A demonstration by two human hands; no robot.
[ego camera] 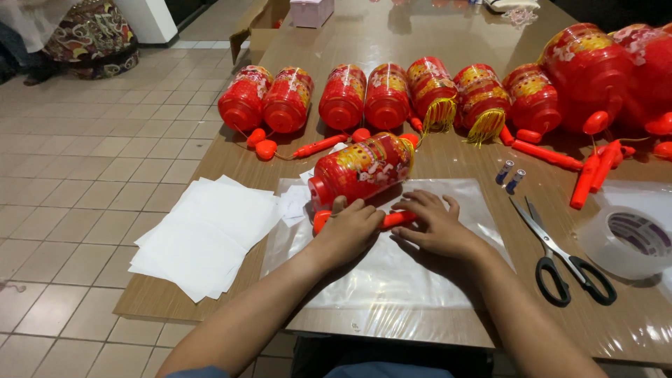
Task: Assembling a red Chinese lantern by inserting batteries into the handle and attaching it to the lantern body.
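L hand [348,231] curled on orange stick [393,220] – R hand [437,227] flat.

Craft packing workroom — long table [434,42], rows of red lanterns [343,98], tape roll [630,241]

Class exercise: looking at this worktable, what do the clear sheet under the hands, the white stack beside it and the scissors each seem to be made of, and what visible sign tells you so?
Clear sheet: probably thin plastic film; see-through, glossy, with wrinkled glare.
White stack: likely paper; matte, opaque, flat sheets fanned at the edges.
Scissors: blades look like metal, grey and shiny; the black loop handles appear plastic.
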